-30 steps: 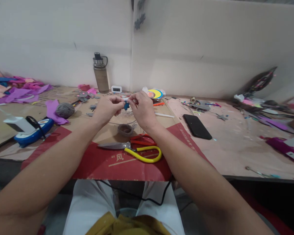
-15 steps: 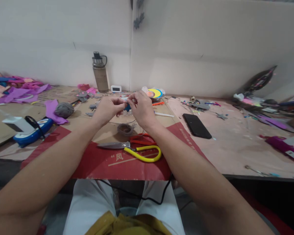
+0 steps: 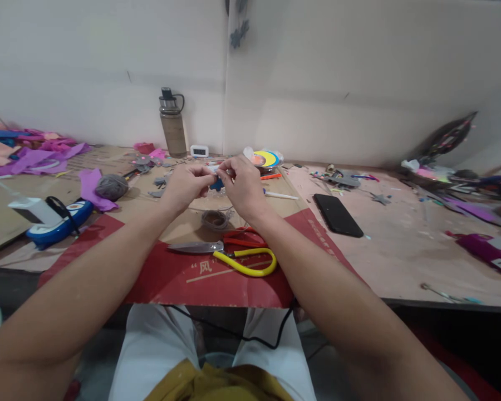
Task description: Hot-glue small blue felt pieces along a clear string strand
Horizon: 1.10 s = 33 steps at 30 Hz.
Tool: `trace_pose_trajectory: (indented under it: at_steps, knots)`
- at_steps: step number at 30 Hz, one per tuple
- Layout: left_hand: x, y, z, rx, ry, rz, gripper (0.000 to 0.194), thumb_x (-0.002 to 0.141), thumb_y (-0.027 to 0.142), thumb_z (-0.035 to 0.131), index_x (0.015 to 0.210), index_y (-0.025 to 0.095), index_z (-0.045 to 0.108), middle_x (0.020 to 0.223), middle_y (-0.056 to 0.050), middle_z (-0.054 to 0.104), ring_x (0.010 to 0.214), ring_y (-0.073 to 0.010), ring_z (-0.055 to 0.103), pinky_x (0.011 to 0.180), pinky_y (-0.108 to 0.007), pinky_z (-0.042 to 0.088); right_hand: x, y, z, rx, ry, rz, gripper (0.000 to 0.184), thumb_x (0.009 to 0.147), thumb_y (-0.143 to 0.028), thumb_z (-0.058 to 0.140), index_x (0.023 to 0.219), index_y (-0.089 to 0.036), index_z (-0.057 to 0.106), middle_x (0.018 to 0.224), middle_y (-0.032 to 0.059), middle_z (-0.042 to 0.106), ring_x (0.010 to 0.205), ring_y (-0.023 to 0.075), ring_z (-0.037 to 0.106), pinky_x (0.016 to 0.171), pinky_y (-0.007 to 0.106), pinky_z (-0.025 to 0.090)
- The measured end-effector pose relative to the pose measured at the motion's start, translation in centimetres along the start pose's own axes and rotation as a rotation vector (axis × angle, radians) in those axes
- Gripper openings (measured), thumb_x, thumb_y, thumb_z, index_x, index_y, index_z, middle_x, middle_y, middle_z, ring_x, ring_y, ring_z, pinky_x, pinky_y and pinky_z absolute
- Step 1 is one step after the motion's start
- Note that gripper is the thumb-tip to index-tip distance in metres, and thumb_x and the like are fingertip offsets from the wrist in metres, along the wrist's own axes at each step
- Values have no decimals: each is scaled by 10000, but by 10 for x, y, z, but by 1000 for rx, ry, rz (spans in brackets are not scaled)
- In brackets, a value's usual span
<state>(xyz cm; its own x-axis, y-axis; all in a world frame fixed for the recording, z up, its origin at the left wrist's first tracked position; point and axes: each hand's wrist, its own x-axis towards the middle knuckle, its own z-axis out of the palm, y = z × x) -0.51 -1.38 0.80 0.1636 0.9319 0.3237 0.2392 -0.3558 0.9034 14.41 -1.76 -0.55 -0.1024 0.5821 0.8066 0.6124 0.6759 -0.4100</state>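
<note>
Over the middle of the table, my left hand (image 3: pixel 191 185) and my right hand (image 3: pixel 241 181) meet at the fingertips, both pinched closed. Between them is something small and whitish, too small to name. A small blue piece (image 3: pixel 217 184) shows just below the fingertips; whether it is held or lies behind them I cannot tell. Nearer to me sits a loose coil of grey yarn (image 3: pixel 214 220). Scissors (image 3: pixel 245 262) with one yellow and one red handle lie open on the red sheet (image 3: pixel 162 284), blades to the left. A white pen-like stick (image 3: pixel 281 195) lies right of my right hand.
At left are a ball of grey yarn (image 3: pixel 111 187), purple scraps (image 3: pixel 92 186) and a blue power strip (image 3: pixel 60 225) with a white charger. A bottle (image 3: pixel 173 131) and small clock (image 3: pixel 199 151) stand by the wall. To the right lie a black phone (image 3: pixel 338 215) and a magenta power strip (image 3: pixel 486 253).
The view has shifted slightly. My hands stay pinched together in nearly the same place, and a little more of the blue piece shows below the fingers.
</note>
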Motion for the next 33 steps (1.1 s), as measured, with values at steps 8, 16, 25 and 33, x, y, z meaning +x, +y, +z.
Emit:
trace_pose_trajectory:
  at_steps: [8,16,25,33]
  knots:
    - [2,-3,3,-202,-4,-44,78,673,209,676,682,147,628,493,-3,597,438,-97,554,428,-185,427,-2,0,0,8,17,46,109,842,-171,566,751,-207,517,826,38,583,786,164,522,752,325,414]
    - [-2,-1,4,-211,-63,-58,168,686,229,693,808,120,654,640,-48,692,585,-142,674,605,-255,562,-1,1,0,15,11,58,113,847,-179,565,749,-207,515,849,47,589,799,164,511,772,329,410]
    - [-4,1,5,-244,-62,-65,125,681,230,700,742,132,654,645,-40,691,616,-168,690,648,-296,575,-1,2,0,-6,13,40,93,837,-174,567,759,-207,529,835,44,594,810,172,530,771,339,419]
    - [-5,2,5,-219,-103,-59,122,683,242,717,739,137,693,671,-43,703,609,-147,679,661,-286,578,-1,2,2,-8,-10,26,90,841,-178,582,768,-201,535,838,39,591,787,162,521,751,324,424]
